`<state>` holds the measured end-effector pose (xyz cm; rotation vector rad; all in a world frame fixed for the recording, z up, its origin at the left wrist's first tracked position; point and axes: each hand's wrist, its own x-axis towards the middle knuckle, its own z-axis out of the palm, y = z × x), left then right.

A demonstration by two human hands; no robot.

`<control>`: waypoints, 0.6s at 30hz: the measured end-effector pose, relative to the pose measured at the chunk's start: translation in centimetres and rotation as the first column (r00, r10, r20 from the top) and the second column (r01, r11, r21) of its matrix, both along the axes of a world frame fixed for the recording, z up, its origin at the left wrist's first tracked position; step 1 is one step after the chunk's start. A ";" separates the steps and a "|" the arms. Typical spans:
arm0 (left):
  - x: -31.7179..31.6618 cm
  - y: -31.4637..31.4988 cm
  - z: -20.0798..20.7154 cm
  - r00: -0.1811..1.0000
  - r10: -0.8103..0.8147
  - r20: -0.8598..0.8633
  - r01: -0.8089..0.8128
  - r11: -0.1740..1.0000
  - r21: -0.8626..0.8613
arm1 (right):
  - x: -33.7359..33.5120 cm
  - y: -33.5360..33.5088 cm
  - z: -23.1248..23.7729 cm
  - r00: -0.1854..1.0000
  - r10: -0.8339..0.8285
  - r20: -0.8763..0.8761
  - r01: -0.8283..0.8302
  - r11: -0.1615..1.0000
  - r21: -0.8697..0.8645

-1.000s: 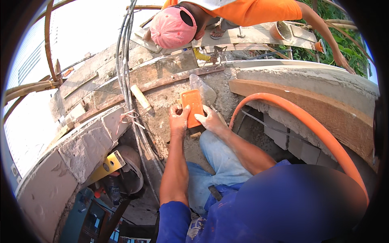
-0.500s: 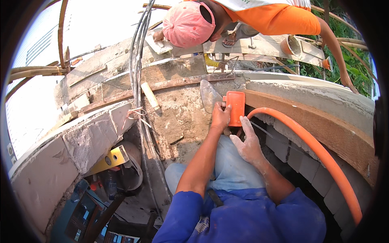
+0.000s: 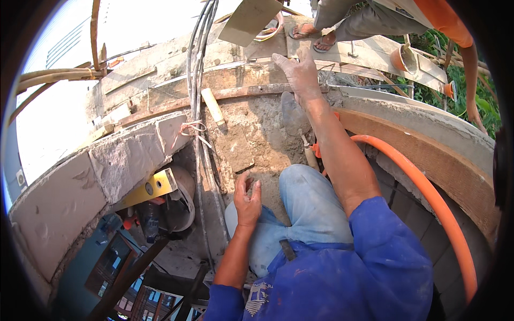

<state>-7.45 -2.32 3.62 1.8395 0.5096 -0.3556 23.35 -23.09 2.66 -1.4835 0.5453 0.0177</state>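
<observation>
My right hand [image 3: 301, 77] reaches far forward over the wall top, dusty, fingers stretched out and nothing in them. Just beyond it is a flat grey rectangular board [image 3: 250, 21], apart from my fingers. My left hand [image 3: 248, 200] hovers by my left knee, empty, its fingers loosely curled and apart from the thumb. Under my right forearm lies a trowel [image 3: 293, 115], its blade coated in mortar and its wooden handle toward me. An orange electrical box [image 3: 317, 150] sits beside the handle, mostly hidden by that forearm.
An orange conduit [image 3: 428, 182] curves down on the right beside a wooden plank [image 3: 417, 139]. Grey cables [image 3: 195, 96] run upright at left. A yellow spirit level [image 3: 152, 188] rests in a bucket [image 3: 184, 200]. A co-worker's feet [image 3: 316, 37] stand on planks ahead, near a mortar bucket [image 3: 404, 60].
Both my hands have let go of the orange box. My right hand has moved forward, my left back toward my knee. The co-worker has shifted right, and the board is raised.
</observation>
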 end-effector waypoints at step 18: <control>0.6 1.7 5.4 0.982 0.183 0.048 -0.181 0.983 -0.031 | 3.6 -1.7 0.9 0.980 -0.162 0.116 0.110 0.925 0.365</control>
